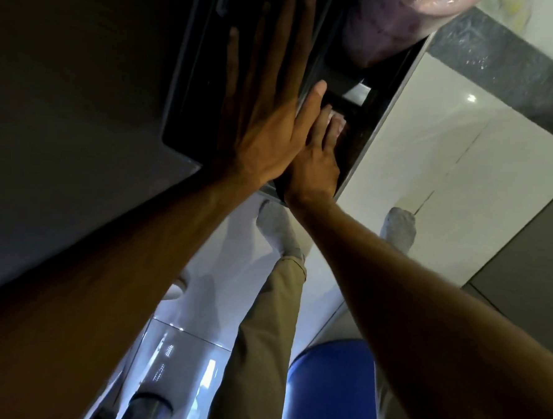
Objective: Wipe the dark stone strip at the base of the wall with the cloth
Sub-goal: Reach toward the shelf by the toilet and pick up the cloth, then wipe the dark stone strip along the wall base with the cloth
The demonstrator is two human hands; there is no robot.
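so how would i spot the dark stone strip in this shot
Start at the pale glossy floor tiles on the right and follow them to the upper right corner. The dark stone strip crosses there as a grey speckled band, the only mottled surface between the pale floor and the pale wall.

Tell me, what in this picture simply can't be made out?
- Cloth: none clearly in the head view; something pale shows at the right hand's fingertips, too small to identify.
- Right palm: hidden behind the left hand, which lies flat on the dark glossy panel.
- Dark stone strip: cut off by the right edge.
- Blue round object: cut off at the bottom.
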